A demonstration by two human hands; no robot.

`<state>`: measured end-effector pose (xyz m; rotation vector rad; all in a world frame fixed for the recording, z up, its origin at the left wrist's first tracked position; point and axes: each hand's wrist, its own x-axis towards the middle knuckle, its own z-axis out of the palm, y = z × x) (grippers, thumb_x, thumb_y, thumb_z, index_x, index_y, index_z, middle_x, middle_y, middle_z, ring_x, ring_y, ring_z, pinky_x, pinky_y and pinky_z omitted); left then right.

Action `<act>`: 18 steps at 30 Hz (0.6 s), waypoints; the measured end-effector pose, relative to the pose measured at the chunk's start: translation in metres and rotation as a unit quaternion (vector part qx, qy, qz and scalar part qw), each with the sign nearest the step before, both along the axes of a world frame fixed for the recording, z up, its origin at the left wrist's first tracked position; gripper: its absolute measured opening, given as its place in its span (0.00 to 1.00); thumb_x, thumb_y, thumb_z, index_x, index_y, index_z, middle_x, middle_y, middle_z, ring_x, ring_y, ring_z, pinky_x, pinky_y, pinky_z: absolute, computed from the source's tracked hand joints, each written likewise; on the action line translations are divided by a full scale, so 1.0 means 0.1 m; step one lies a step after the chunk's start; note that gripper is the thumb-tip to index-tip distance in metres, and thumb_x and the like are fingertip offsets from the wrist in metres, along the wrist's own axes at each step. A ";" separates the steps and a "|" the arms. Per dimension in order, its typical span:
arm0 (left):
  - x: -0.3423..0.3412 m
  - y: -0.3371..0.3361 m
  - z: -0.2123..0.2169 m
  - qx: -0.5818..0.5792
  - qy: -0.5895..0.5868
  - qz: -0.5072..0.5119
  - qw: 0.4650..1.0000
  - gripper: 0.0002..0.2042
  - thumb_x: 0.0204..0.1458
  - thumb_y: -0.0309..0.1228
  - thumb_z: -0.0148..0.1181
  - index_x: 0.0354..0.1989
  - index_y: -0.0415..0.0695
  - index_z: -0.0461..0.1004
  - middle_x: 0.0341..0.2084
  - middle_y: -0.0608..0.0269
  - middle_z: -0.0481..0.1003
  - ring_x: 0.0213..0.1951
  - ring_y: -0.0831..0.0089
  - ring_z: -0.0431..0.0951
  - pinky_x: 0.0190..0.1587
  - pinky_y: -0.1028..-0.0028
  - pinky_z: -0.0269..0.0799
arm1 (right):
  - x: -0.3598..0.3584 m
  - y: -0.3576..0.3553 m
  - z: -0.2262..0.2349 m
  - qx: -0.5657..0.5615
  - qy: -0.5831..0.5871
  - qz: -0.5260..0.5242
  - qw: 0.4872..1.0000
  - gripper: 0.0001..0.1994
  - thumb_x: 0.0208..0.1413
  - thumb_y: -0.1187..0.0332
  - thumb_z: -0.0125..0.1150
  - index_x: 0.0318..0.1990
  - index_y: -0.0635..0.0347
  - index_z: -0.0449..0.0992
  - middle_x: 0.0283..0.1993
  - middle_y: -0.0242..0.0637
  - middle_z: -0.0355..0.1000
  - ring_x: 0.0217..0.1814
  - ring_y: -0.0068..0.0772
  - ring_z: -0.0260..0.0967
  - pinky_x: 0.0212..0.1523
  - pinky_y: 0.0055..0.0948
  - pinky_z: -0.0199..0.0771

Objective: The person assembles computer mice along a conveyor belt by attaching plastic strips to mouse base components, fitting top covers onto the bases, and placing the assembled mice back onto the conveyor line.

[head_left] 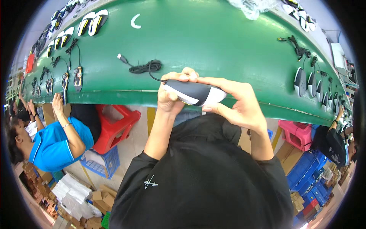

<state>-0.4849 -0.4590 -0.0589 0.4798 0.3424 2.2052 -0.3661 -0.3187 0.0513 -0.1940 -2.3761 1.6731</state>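
Spanning the crowded workroom, a green conveyor belt (213, 45) carries computer mice (310, 84).

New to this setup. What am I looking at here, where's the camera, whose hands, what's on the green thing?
There is no machine here: a person works with two bare hands. The one picture comes from a wide fisheye camera worn on that person's head, looking down, so straight edges bend and the green belt looks curved.

The left hand and the right hand together hold a computer mouse, dark grey and white, just in front of the belt's near edge. Its black cable runs up onto the belt in a loose coil and ends in a plug.

More mice lie along the belt: black-and-white shells at upper left, wired ones at right. A co-worker in a blue shirt sits at left beside a red stool; another person's hand reaches in at far right.
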 end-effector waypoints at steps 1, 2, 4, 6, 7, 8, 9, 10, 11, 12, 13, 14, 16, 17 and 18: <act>0.04 0.01 0.00 -0.046 -0.037 -0.011 0.998 0.27 0.42 0.43 0.73 0.46 0.37 0.76 0.50 0.42 0.73 0.49 0.61 0.73 0.54 0.63 0.70 | 0.01 0.01 -0.02 -0.015 -0.032 -0.019 0.999 0.23 0.42 0.72 0.72 0.49 0.62 0.77 0.42 0.43 0.79 0.42 0.37 0.79 0.46 0.27 0.75; 0.08 0.02 0.02 -0.111 -0.063 -0.020 0.992 0.29 0.45 0.45 0.70 0.49 0.35 0.74 0.50 0.43 0.73 0.50 0.61 0.73 0.55 0.63 0.70 | 0.02 0.02 -0.03 -0.048 -0.060 -0.048 0.996 0.20 0.44 0.71 0.71 0.47 0.64 0.77 0.38 0.41 0.80 0.38 0.31 0.78 0.43 0.27 0.75; 0.14 0.11 0.16 -0.203 -0.051 -0.030 0.977 0.34 0.52 0.49 0.63 0.56 0.30 0.66 0.49 0.45 0.73 0.53 0.61 0.74 0.54 0.63 0.71 | 0.08 0.13 -0.01 -0.054 -0.086 -0.086 0.991 0.18 0.46 0.71 0.70 0.46 0.64 0.77 0.36 0.39 0.79 0.37 0.27 0.77 0.42 0.26 0.75; 0.19 0.18 0.14 -0.250 0.014 -0.040 0.967 0.26 0.57 0.41 0.59 0.57 0.32 0.66 0.47 0.49 0.76 0.47 0.65 0.77 0.53 0.67 0.72 | 0.18 0.33 0.16 -0.029 -0.129 -0.170 0.976 0.16 0.48 0.71 0.69 0.44 0.65 0.77 0.33 0.33 0.78 0.36 0.19 0.72 0.38 0.24 0.74; 0.19 0.18 0.11 -0.257 0.065 -0.086 0.960 0.24 0.58 0.38 0.58 0.56 0.33 0.67 0.46 0.51 0.77 0.46 0.67 0.78 0.52 0.68 0.73 | 0.26 0.48 0.20 0.021 -0.093 -0.212 0.973 0.15 0.47 0.70 0.69 0.42 0.66 0.78 0.34 0.33 0.78 0.36 0.20 0.72 0.39 0.22 0.73; 0.20 0.21 0.10 -0.294 0.125 -0.092 0.943 0.19 0.59 0.35 0.56 0.52 0.32 0.71 0.43 0.50 0.78 0.44 0.64 0.79 0.51 0.67 0.74 | 0.33 0.63 0.27 0.057 -0.073 -0.250 0.964 0.16 0.47 0.71 0.69 0.44 0.66 0.78 0.36 0.35 0.78 0.37 0.20 0.72 0.40 0.22 0.73; 0.22 0.24 0.09 -0.288 0.126 -0.095 0.944 0.19 0.59 0.35 0.56 0.52 0.32 0.71 0.43 0.50 0.78 0.44 0.64 0.79 0.51 0.67 0.74 | 0.41 0.71 0.41 0.124 -0.102 -0.323 0.933 0.17 0.47 0.72 0.69 0.47 0.66 0.79 0.39 0.37 0.78 0.38 0.21 0.73 0.41 0.23 0.73; 0.22 0.22 0.09 -0.310 0.144 -0.092 0.935 0.16 0.59 0.32 0.56 0.49 0.33 0.72 0.41 0.50 0.78 0.44 0.65 0.79 0.50 0.67 0.74 | 0.47 0.85 0.39 0.159 -0.080 -0.353 0.919 0.19 0.48 0.73 0.68 0.50 0.66 0.78 0.40 0.38 0.79 0.39 0.22 0.73 0.42 0.24 0.73; 0.22 0.21 0.10 -0.331 0.162 -0.088 0.925 0.13 0.59 0.30 0.56 0.46 0.33 0.74 0.40 0.51 0.79 0.43 0.66 0.79 0.50 0.68 0.74 | 0.52 0.92 0.40 0.170 -0.091 -0.375 0.907 0.20 0.48 0.73 0.69 0.50 0.66 0.77 0.40 0.40 0.79 0.40 0.20 0.72 0.43 0.23 0.72; 0.22 0.20 0.10 -0.330 0.162 -0.084 0.926 0.13 0.59 0.30 0.56 0.46 0.33 0.74 0.40 0.51 0.79 0.43 0.66 0.79 0.50 0.68 0.74 | 0.56 0.97 0.36 0.230 -0.121 -0.413 0.873 0.20 0.48 0.72 0.69 0.51 0.64 0.77 0.42 0.41 0.79 0.41 0.23 0.75 0.44 0.24 0.73; 0.20 0.20 0.09 -0.327 0.149 -0.081 0.930 0.12 0.59 0.29 0.56 0.46 0.33 0.75 0.39 0.51 0.79 0.43 0.66 0.79 0.50 0.68 0.74 | 0.60 1.01 0.25 0.290 -0.149 -0.448 0.832 0.21 0.48 0.71 0.69 0.52 0.63 0.77 0.44 0.43 0.79 0.42 0.26 0.77 0.45 0.26 0.73; 0.19 0.20 0.09 -0.324 0.135 -0.078 0.933 0.11 0.59 0.28 0.56 0.45 0.33 0.75 0.39 0.50 0.79 0.42 0.66 0.79 0.49 0.69 0.75 | 0.67 1.06 0.06 0.372 -0.162 -0.466 0.786 0.21 0.49 0.69 0.69 0.52 0.61 0.77 0.46 0.44 0.78 0.45 0.32 0.77 0.46 0.29 0.74; 0.19 0.22 0.06 -0.318 0.121 -0.074 0.937 0.11 0.59 0.28 0.56 0.45 0.33 0.75 0.39 0.50 0.79 0.41 0.67 0.79 0.49 0.69 0.75 | 0.90 1.19 -0.43 0.492 -0.175 -0.471 0.711 0.21 0.51 0.66 0.67 0.54 0.58 0.75 0.53 0.42 0.75 0.54 0.45 0.73 0.52 0.35 0.73; 0.19 0.22 0.05 -0.312 0.119 -0.078 0.940 0.11 0.59 0.28 0.56 0.45 0.33 0.75 0.38 0.50 0.79 0.41 0.67 0.79 0.48 0.69 0.75 | 0.95 1.20 -0.59 0.503 -0.197 -0.465 0.702 0.23 0.50 0.66 0.67 0.55 0.59 0.74 0.53 0.44 0.74 0.55 0.45 0.72 0.54 0.37 0.72; 0.18 0.21 0.03 -0.308 0.115 -0.076 0.941 0.11 0.60 0.28 0.56 0.45 0.33 0.75 0.38 0.50 0.79 0.40 0.67 0.79 0.48 0.70 0.75 | 0.89 1.19 -0.67 0.553 -0.199 -0.441 0.678 0.22 0.50 0.66 0.68 0.53 0.60 0.75 0.53 0.45 0.75 0.55 0.45 0.73 0.54 0.37 0.72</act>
